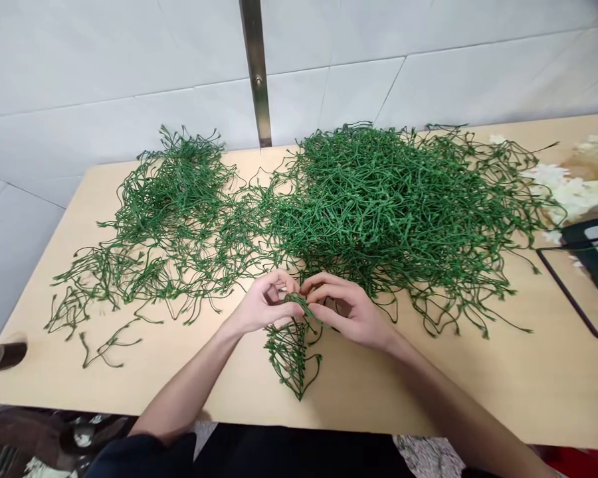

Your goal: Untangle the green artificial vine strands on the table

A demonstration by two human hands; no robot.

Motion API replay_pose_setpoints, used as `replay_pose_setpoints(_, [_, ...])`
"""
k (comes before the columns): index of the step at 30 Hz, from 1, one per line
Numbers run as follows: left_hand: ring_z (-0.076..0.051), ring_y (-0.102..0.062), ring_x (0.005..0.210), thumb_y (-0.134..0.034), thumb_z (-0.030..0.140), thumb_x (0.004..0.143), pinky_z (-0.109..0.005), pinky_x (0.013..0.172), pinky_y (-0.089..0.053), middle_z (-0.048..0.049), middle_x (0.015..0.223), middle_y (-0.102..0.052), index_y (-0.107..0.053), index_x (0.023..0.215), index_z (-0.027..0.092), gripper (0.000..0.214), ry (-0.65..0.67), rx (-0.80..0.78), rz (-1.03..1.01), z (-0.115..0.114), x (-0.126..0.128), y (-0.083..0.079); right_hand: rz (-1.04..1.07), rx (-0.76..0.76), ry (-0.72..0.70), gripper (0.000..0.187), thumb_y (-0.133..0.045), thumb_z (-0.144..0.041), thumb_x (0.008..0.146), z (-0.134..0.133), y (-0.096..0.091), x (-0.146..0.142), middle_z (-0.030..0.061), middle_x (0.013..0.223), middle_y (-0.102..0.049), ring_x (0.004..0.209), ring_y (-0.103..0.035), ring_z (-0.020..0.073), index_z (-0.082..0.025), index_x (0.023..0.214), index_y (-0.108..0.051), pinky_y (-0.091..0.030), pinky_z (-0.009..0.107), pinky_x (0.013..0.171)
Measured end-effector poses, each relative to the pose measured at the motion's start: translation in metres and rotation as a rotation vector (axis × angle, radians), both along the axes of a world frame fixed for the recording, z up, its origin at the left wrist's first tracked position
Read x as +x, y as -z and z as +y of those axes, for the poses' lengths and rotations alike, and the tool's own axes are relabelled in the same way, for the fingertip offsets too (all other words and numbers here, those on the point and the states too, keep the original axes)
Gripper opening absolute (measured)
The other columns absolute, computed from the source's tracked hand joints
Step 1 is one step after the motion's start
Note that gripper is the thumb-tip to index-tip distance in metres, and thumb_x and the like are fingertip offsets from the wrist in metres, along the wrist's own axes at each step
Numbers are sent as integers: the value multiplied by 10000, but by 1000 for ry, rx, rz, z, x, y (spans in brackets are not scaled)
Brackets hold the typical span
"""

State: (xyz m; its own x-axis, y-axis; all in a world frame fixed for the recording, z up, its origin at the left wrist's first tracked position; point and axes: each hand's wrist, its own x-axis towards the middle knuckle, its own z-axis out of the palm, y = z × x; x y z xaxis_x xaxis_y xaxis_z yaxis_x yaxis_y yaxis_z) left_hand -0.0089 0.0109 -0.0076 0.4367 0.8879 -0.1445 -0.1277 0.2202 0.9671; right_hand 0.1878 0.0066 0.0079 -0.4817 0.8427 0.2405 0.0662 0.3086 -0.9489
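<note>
My left hand [273, 302] and my right hand [347, 309] meet at the middle of the table, fingertips close together. Both pinch thin green artificial stems [299, 302] between thumb and fingers. Below them hangs or lies a narrow bunch of green stems [290, 358], tapering to a point toward me; whether it is joined to the pinched stems I cannot tell. Just beyond my hands spreads a big heap of green plastic stems [379, 192]. A smaller pile [174, 186] sits to the left, with loose stems strewn between the two.
The pale wooden table [204, 378] backs onto a tiled wall [129, 53] with a metal strip [257, 73]. White artificial flowers [563, 189] and a dark-framed object [593, 259] are at the right. A dark cylindrical object [4, 357] stands near the left edge. A few separate stems [110, 345] lie at left.
</note>
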Motion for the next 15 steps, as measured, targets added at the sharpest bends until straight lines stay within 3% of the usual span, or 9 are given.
replay_pose_setpoints(8, [-93, -519, 668, -867, 217, 596, -198, 579, -405, 3, 717, -553, -513, 601, 141, 363, -8, 212, -87, 3, 3, 3, 63, -69, -89, 66, -645, -193, 857, 0, -1, 2, 89, 973, -651, 914, -631, 166, -156, 833, -694, -499, 294, 819])
replay_pose_setpoints(15, [-85, -508, 650, -851, 214, 627, -189, 576, -396, 17, 698, -542, -511, 646, 146, 347, 3, 207, -88, 2, 1, 6, 99, -122, -101, 62, -668, -202, 840, 0, -1, 1, 88, 960, -673, 863, -646, 168, -170, 846, -719, -524, 299, 750])
